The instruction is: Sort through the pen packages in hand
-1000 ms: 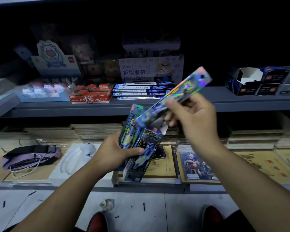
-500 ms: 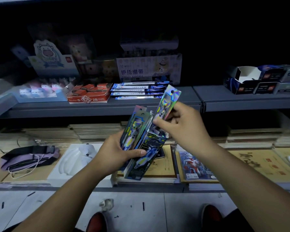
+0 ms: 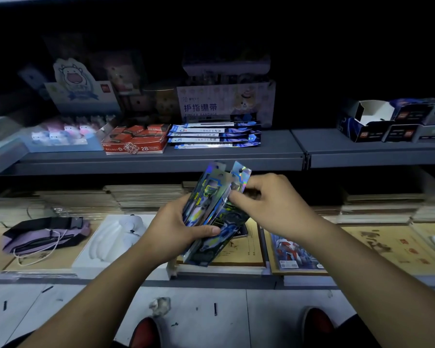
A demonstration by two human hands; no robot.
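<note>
My left hand (image 3: 172, 231) grips a fanned bundle of long shiny holographic packets (image 3: 206, 204), thumb across their lower front. My right hand (image 3: 274, 202) is at the bundle's right side. Its fingers pinch one holographic packet (image 3: 241, 177) that stands at the back of the bundle, top end up. The hands are over the front of the lower shelf.
On the grey upper shelf (image 3: 236, 156) lie blue-white packets (image 3: 216, 135), a red 2B box (image 3: 136, 144) and dark boxes (image 3: 392, 121). Below are a purple pouch (image 3: 43, 234), a white tray (image 3: 116, 237), a comic book (image 3: 294, 252) and paper stacks.
My right hand has brought the single packet down from up high at the right and in against the back of the bundle in my left hand.
</note>
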